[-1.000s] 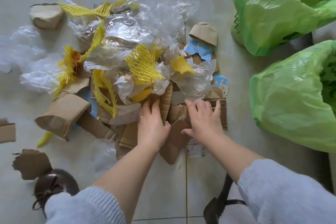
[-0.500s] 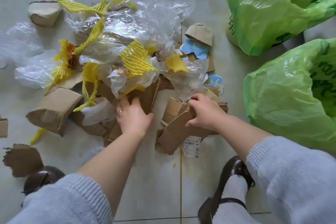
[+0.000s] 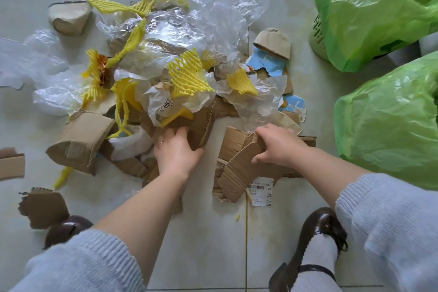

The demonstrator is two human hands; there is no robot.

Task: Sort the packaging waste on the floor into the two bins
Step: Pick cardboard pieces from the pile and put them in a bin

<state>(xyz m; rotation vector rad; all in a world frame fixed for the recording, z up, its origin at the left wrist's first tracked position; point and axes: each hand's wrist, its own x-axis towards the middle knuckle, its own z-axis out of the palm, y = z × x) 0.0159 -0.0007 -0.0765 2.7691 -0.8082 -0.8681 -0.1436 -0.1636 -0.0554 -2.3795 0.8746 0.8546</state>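
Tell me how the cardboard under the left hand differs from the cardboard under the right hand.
The left hand grips cardboard that is buried under clear plastic film and yellow foam netting. The right hand grips a cardboard stack lying uncovered, apart from the heap.
The left piece stands on edge, while the right stack lies nearly flat.
A white barcode label shows by the right stack; none shows on the left piece.
Both are brown corrugated board.
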